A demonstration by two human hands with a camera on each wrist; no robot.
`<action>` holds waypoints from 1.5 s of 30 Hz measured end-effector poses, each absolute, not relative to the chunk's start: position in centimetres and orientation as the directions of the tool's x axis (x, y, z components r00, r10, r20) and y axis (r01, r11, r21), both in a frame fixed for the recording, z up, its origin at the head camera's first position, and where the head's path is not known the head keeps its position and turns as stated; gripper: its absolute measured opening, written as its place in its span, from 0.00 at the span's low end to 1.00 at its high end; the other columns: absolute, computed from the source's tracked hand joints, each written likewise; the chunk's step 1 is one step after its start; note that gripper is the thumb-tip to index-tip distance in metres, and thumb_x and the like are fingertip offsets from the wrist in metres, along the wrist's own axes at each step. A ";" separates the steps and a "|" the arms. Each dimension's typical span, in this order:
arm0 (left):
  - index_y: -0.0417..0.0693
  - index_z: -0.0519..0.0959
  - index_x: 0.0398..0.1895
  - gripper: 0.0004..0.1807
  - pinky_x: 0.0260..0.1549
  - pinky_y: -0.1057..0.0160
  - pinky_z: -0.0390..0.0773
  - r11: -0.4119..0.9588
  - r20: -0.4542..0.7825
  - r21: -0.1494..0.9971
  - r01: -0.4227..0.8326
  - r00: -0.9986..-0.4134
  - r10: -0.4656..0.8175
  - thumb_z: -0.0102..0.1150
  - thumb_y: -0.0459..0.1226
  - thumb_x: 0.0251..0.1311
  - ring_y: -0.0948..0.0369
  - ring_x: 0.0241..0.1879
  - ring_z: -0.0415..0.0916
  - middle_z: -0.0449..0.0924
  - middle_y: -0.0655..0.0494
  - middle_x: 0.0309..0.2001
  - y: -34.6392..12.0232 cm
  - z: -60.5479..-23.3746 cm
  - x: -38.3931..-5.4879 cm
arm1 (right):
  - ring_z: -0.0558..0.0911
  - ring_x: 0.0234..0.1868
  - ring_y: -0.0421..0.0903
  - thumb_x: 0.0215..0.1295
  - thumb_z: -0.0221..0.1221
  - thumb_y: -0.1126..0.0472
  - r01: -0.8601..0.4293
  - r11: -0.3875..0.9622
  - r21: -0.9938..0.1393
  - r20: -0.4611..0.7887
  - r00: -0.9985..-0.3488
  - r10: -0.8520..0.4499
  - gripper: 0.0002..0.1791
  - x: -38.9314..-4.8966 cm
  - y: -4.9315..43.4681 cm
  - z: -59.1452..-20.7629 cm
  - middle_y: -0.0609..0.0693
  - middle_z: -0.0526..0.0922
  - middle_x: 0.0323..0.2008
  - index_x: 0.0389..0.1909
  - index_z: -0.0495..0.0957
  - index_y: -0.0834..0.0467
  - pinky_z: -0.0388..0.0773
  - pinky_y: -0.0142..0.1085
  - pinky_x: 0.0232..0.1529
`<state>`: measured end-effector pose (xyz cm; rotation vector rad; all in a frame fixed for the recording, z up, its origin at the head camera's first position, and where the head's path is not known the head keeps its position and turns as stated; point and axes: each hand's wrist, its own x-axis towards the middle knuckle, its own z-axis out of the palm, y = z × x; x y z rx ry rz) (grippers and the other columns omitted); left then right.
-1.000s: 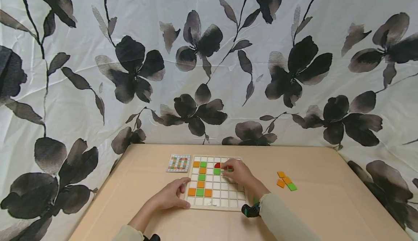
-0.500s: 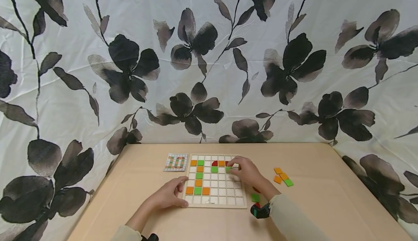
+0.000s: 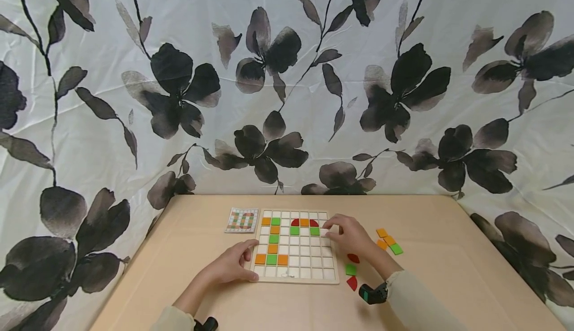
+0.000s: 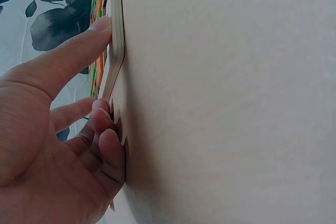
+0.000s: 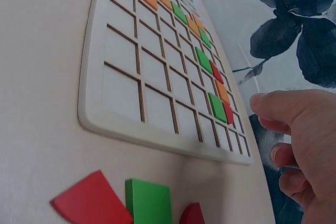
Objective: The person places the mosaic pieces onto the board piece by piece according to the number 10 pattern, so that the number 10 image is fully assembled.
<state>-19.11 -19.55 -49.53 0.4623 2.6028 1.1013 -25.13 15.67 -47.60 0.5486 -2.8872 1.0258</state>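
A pale wooden grid board [image 3: 311,261] holds orange, green and red tiles in some of its cells. My left hand [image 3: 230,262] rests against the board's left edge, thumb near the front corner and index finger farther back; in the left wrist view its other fingers bend down beside the board. Just off the board's right edge hovers my right hand [image 3: 352,234], fingers loosely bent and holding nothing. Nearest to it on the board is a red curved-edge tile [image 3: 314,223], behind a green square tile [image 3: 315,231]. An orange tile [image 3: 304,222] separates it from another red tile [image 3: 295,222].
A small printed pattern card [image 3: 241,220] lies left of the board. Several orange and green tiles [image 3: 396,249] lie at the right. Closer in, by my right wrist, are a green tile [image 3: 351,269] and two red tiles [image 3: 352,283]. A floral cloth [image 3: 341,136] hangs behind the table.
My right hand has moved right, from over the board's back rows to beyond its edge. The orange and right-hand red tiles it covered now show in their cells. The left hand stays put.
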 end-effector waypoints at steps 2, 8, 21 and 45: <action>0.44 0.65 0.67 0.46 0.27 0.69 0.62 0.660 -0.119 0.726 0.194 -0.909 0.398 0.77 0.44 0.44 0.60 0.33 0.63 0.67 0.50 0.38 -19.5 -49.5 -19.2 | 0.70 0.29 0.42 0.57 0.68 0.60 -0.331 0.724 -0.605 0.143 -0.940 -0.311 0.09 -25.0 16.2 -47.6 0.41 0.81 0.38 0.40 0.85 0.50 0.69 0.30 0.27; 0.43 0.65 0.67 0.46 0.27 0.69 0.62 0.660 -0.109 0.721 0.209 -0.907 0.406 0.76 0.44 0.44 0.60 0.32 0.63 0.68 0.49 0.38 -19.5 -49.4 -19.2 | 0.70 0.27 0.42 0.57 0.68 0.61 -0.344 0.724 -0.599 0.154 -0.936 -0.317 0.10 -24.8 17.6 -48.1 0.42 0.81 0.38 0.41 0.85 0.51 0.69 0.29 0.26; 0.43 0.64 0.67 0.47 0.27 0.69 0.62 0.664 -0.116 0.722 0.193 -0.912 0.392 0.77 0.44 0.43 0.61 0.32 0.63 0.67 0.51 0.38 -19.5 -49.4 -19.3 | 0.70 0.29 0.42 0.58 0.67 0.62 -0.283 0.737 -0.613 0.132 -0.957 -0.258 0.10 -24.4 20.2 -48.5 0.44 0.82 0.39 0.42 0.84 0.51 0.70 0.28 0.27; 0.43 0.65 0.67 0.46 0.26 0.69 0.61 0.659 -0.118 0.727 0.193 -0.910 0.397 0.77 0.44 0.43 0.61 0.32 0.62 0.67 0.51 0.37 -19.4 -49.4 -19.1 | 0.80 0.48 0.52 0.56 0.68 0.63 -0.272 0.805 -0.527 0.172 -0.962 -0.212 0.11 -22.7 27.1 -50.1 0.52 0.82 0.45 0.41 0.84 0.53 0.79 0.48 0.51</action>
